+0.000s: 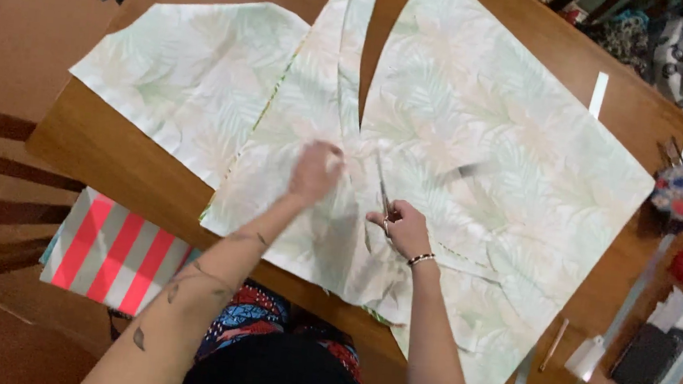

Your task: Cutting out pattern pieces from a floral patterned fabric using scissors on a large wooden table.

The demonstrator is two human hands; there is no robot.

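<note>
One pair of scissors [382, 194] sits in the right hand [404, 229] grip; left of it, the blurred left hand [315, 169] presses one pale fabric [479, 130], its grip indistinct.

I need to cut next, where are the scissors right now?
In the head view, the scissors are in the right hand, mid-table on the pale leaf-print fabric, just right of the left hand.
</note>
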